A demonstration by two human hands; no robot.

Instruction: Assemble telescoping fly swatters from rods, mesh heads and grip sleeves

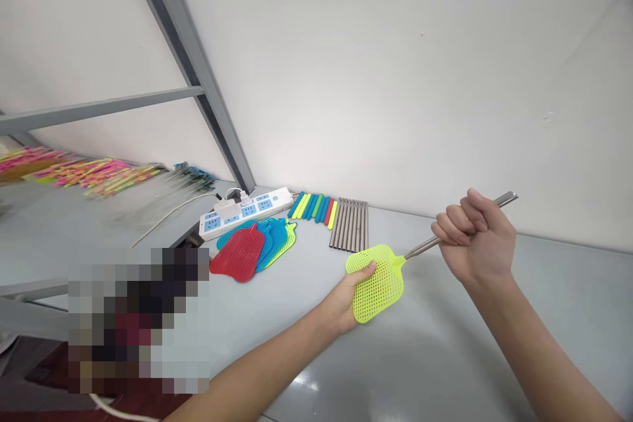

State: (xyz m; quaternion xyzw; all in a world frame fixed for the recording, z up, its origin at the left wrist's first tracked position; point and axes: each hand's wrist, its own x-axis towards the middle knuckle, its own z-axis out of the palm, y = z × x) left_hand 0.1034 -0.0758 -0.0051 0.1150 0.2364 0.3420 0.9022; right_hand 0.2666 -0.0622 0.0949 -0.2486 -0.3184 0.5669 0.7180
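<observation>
My left hand (pixel 346 297) grips a yellow-green perforated fly swatter head (pixel 378 287), thumb on top and the other fingers behind it. A metal rod (pixel 424 247) meets the narrow neck of that head. Around the rod my right hand (pixel 477 234) is closed, and the rod's far end sticks out past the thumb to the upper right. Left of my left hand, a red swatter head (pixel 240 254) overlaps several blue ones (pixel 271 244) and a yellow-green one on the table.
Behind the hands lie a row of metal tubes (pixel 350 224) and a row of coloured handle grips (pixel 314 208). A white power strip (pixel 247 210) with plugs stands near a grey metal frame (pixel 198 72). Colourful sticks (pixel 93 171) lie far left. A white wall (pixel 395 79) rises behind.
</observation>
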